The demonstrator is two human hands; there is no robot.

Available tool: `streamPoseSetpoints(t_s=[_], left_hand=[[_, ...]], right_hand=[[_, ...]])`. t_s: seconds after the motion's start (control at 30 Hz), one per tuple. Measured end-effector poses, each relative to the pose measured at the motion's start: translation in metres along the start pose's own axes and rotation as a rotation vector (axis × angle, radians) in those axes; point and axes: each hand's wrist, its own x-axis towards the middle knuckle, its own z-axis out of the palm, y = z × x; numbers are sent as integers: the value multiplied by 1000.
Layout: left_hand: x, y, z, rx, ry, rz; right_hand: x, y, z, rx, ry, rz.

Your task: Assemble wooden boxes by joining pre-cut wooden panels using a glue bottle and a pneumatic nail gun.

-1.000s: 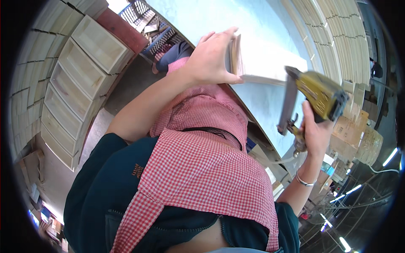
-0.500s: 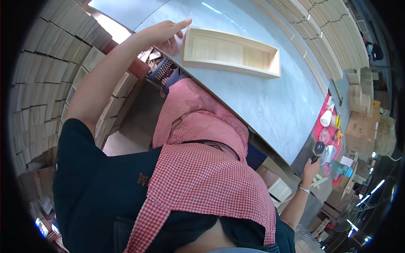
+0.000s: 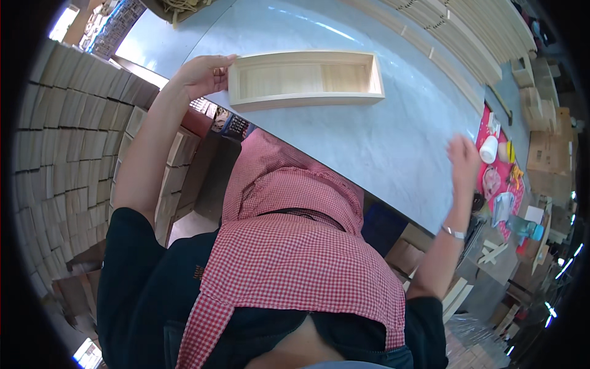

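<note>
A long, shallow, open-topped box of pale wood (image 3: pixel 307 101) lies on the light grey-blue tabletop, and its inside is bare. At its left end my left hand (image 3: pixel 204 74) grips the end wall, thumb at the top corner and fingers curled against the outside. My right hand (image 3: pixel 464 161) is over the right part of the table, apart from the box. Motion smears its fingers, so their pose is unclear. Near my right wrist a dark rounded tool end (image 3: pixel 478 202) shows beside the table, mostly hidden by my forearm.
Long pale wood strips (image 3: pixel 455 55) lie stacked along the far right side. A red cloth (image 3: pixel 485 123) bears a white roll (image 3: pixel 489 149) and a blue-capped bottle (image 3: pixel 525 227). Stacked wood pieces (image 3: pixel 55 166) rise at the left. A basket (image 3: pixel 175 9) stands at the far left.
My right hand has let go of the black-and-yellow handheld tool and moved up over the table. My left hand has closed on the box's end, and the box sits further left and straighter.
</note>
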Motion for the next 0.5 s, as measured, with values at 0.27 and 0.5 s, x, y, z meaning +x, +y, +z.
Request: streamPoseSetpoints(t_s=[0.27, 0.5], left_hand=[[26, -11, -31, -121, -207, -36], [13, 0, -4, 101, 32, 102]], right_hand=[[60, -99, 174, -188, -405, -173], [44, -100, 180, -69, -367, -92]])
